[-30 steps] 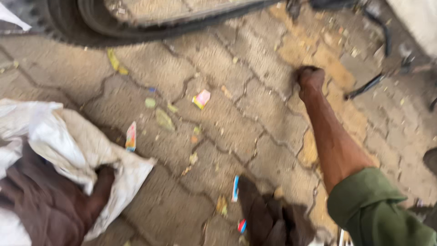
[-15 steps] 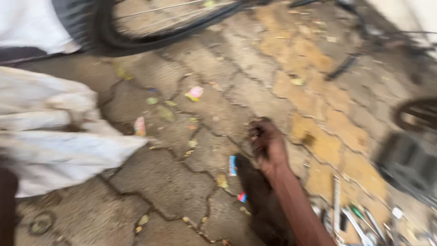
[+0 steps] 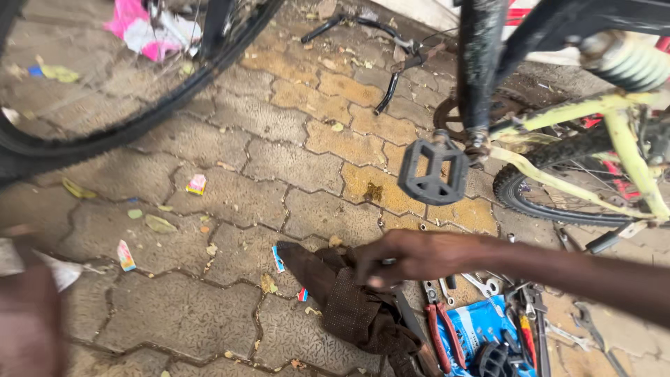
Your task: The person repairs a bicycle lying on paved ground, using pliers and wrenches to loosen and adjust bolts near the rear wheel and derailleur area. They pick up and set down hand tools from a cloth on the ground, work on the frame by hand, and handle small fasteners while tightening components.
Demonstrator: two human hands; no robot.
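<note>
My right hand reaches in from the right, low over the paving. Its fingers are curled around what looks like a small grey metal piece, just above the edge of a crumpled dark brown cloth. Red-handled pliers and several spanners lie directly below the hand on a blue packet. My left hand is a dark blur at the bottom left, beside a white cloth. Its grip cannot be made out.
A black bicycle pedal hangs above my right hand on a pale yellow-green bicycle frame. A black tyre curves across the top left, near a pink rag. Scraps of litter dot the interlocking paving stones.
My right hand has drawn back from the far paving to the brown cloth and tools. The view has swung right, bringing the pedal and bicycle frame in. The white cloth is now mostly out of frame.
</note>
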